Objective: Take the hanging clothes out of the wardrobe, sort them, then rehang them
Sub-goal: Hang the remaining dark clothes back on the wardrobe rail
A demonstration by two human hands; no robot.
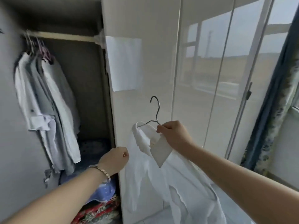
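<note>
White shirt (178,183) hangs below the right grip (174,136) pinching its wire hanger (156,109); left grip (114,160) curled beside it.

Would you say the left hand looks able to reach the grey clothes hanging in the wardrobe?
Probably yes: the wardrobe is open, and nothing shows between the left hand and the grey hanging clothes to its left.

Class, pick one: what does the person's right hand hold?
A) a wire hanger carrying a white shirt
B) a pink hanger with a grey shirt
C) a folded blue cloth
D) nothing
A: the right hand pinches the wire hanger by its shoulder, and the white shirt hangs from it.
</note>
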